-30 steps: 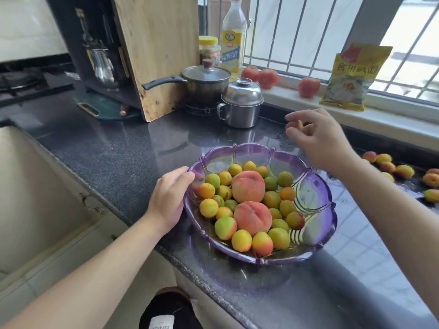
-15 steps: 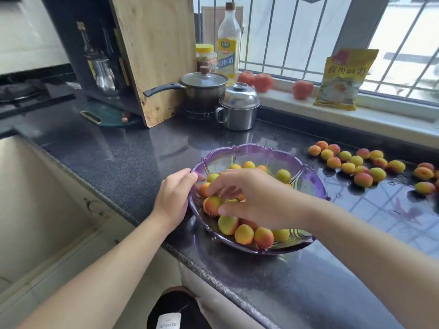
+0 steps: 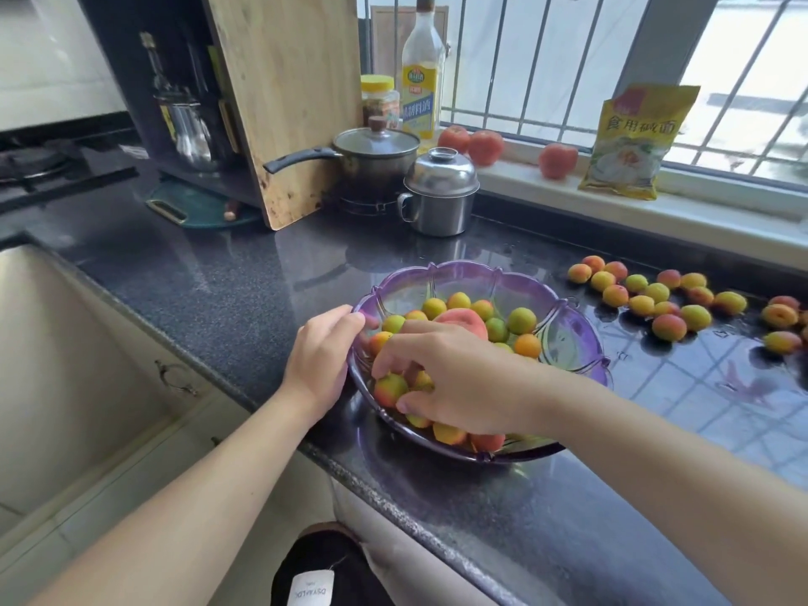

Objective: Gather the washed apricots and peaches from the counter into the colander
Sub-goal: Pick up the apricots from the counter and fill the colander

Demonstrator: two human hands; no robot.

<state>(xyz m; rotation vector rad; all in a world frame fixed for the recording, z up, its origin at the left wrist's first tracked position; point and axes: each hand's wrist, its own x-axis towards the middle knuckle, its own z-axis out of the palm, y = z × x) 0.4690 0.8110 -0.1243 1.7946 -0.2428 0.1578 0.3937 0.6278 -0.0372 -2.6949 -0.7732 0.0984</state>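
left hand (image 3: 321, 365) grips colander (image 3: 568, 338) rim; right hand (image 3: 454, 378) curled among apricots (image 3: 520, 320), grasp unclear.

The colander (image 3: 564, 338) is seen in translucent purple. The apricots (image 3: 520, 320) in it are coloured yellow-green to orange with red blushes, and the peach (image 3: 464, 322) pinkish red. The same yellow, green and red-orange tones are shown by the loose apricots (image 3: 669, 327) on the tabletop (image 3: 227, 277), which is glossy black, finely speckled with grey. The cutting board (image 3: 288, 98) is pale wood with dark spots near its lower edge. The packet (image 3: 634, 142) is yellow with red and white print, the tomatoes (image 3: 557, 160) red, the lidded pot (image 3: 439, 194) silver.
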